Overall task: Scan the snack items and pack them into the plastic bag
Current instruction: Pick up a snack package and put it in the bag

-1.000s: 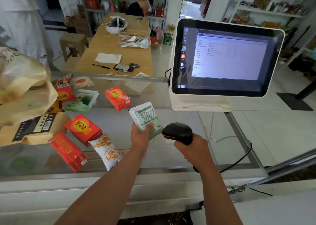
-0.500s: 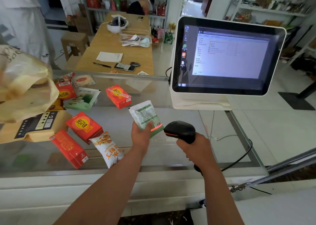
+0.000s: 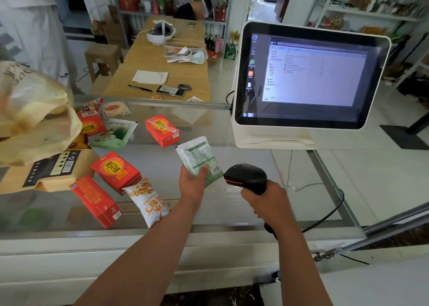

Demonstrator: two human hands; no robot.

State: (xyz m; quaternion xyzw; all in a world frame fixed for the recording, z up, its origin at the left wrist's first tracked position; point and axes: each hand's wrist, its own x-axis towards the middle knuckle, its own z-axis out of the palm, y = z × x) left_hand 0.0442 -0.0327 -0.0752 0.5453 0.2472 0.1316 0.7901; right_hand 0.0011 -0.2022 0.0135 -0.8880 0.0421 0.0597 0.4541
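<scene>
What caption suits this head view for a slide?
Left hand holds a green-and-white snack packet before the black barcode scanner gripped by the right hand over a glass counter.

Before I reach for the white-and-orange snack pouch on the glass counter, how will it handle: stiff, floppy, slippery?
Likely light and floppy: the white-and-orange pouch looks puffed like a pillow, so a pinch may squash it. Its glossy film on the smooth glass counter could slide if nudged. It lies flat, so rolling seems unlikely.
</scene>
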